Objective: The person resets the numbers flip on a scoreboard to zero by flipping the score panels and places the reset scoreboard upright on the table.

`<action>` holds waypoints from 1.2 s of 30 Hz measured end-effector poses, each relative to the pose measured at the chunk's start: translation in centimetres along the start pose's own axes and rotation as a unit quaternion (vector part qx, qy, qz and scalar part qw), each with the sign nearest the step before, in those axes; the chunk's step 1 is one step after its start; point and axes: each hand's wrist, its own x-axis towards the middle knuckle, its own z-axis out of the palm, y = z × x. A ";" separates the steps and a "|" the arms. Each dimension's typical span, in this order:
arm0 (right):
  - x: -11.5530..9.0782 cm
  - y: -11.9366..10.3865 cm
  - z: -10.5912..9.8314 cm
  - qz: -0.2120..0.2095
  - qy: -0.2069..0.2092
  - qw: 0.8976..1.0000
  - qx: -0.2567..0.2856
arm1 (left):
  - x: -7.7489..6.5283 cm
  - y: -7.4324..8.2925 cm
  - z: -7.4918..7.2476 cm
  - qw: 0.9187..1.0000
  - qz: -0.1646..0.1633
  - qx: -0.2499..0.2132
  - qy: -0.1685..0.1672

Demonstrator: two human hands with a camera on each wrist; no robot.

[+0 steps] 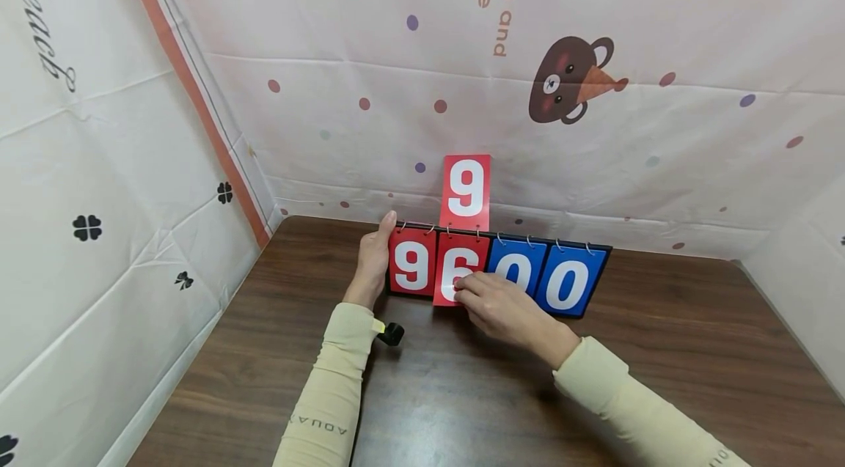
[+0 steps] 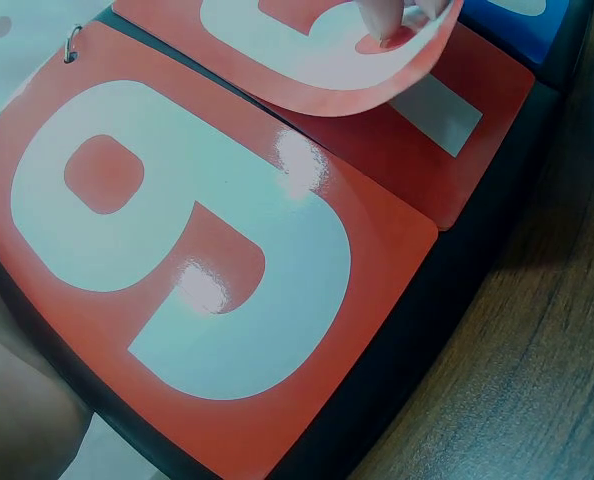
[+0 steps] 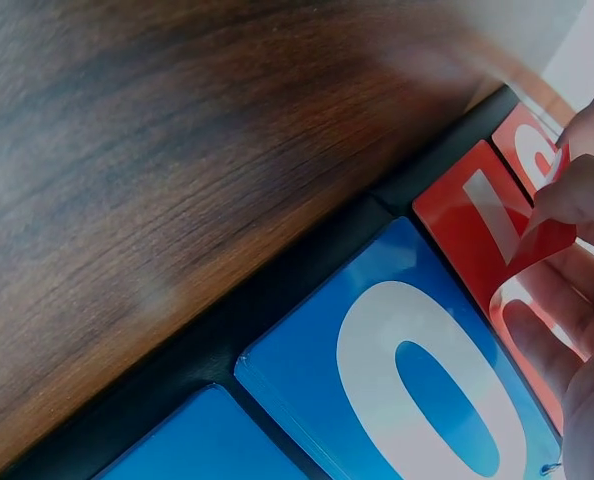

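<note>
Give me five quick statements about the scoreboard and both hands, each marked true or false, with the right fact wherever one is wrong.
1. The right hand pinches the red 6 card. True.
2. The left hand holds the scoreboard at its blue end. False: it holds the red end.
3. The flipped-up card above the top edge shows a 9. True.
4. In the head view, the rightmost blue card shows a 7. False: it shows a 0.
5. The 6 card lies flat, hiding everything beneath. False: its lower part curls up, partly exposing another red card.
</note>
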 end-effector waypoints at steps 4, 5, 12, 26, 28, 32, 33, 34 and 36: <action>0.0 0.1 0.2 -0.001 -0.005 1.000 -0.011 | 0.1 -0.1 0.0 1.000 0.000 0.000 0.000; 0.0 0.1 0.2 -0.001 -0.005 1.000 -0.013 | 0.1 -0.1 0.0 1.000 -0.002 0.003 0.001; 0.1 0.2 0.4 -0.005 -0.009 1.000 -0.020 | 0.1 0.0 0.0 1.000 -0.008 0.012 -0.001; 0.0 0.3 0.8 -0.011 -0.015 0.999 -0.036 | -0.1 0.1 0.0 1.000 -0.003 0.009 0.001; 0.1 0.3 0.8 -0.008 -0.017 0.999 -0.032 | 0.0 0.1 0.0 1.000 -0.003 0.007 0.001; 0.1 0.2 0.9 -0.006 -0.018 0.999 -0.031 | 0.0 0.0 0.0 1.000 -0.002 0.007 0.001; 0.1 0.2 0.9 -0.006 -0.018 0.999 -0.031 | 0.0 0.0 0.0 1.000 -0.001 0.007 0.002; 0.1 0.2 0.9 -0.005 -0.017 0.999 -0.030 | 0.0 0.0 0.0 1.000 -0.002 0.007 0.003; 0.1 0.1 0.9 -0.003 -0.015 1.000 -0.027 | 0.0 0.0 0.0 1.000 -0.002 0.006 0.003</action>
